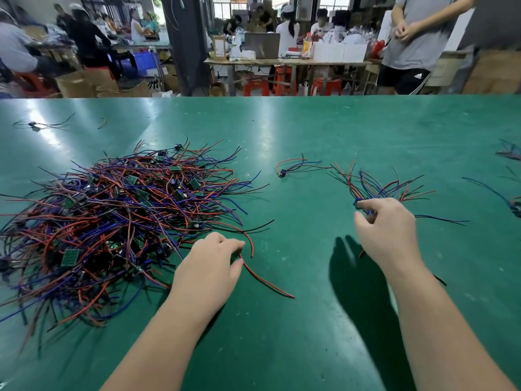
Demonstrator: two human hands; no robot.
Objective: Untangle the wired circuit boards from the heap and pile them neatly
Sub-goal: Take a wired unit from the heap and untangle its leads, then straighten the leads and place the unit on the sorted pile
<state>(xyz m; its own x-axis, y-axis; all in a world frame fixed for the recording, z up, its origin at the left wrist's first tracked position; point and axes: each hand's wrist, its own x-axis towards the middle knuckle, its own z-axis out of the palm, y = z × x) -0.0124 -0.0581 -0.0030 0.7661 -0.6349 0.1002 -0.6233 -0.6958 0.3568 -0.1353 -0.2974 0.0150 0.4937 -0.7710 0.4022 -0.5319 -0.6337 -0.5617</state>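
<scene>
A big tangled heap [112, 221] of small green circuit boards with red, blue and black wires covers the left of the green table [310, 131]. At the heap's right edge my left hand [210, 266] pinches a red wire [267, 282] that trails toward me. My right hand [387, 232] is raised to the right, fingers closed around a bundle of sorted wired boards [377, 187] whose wires fan away from me. One single wired board [293, 167] lies alone between the heap and that bundle.
Loose wires [42, 125] lie at the far left of the table. More wired boards [511, 152] sit at the right edge. Beyond the table's far edge a person in a grey shirt [417, 38] stands, with other workers, benches and red stools behind.
</scene>
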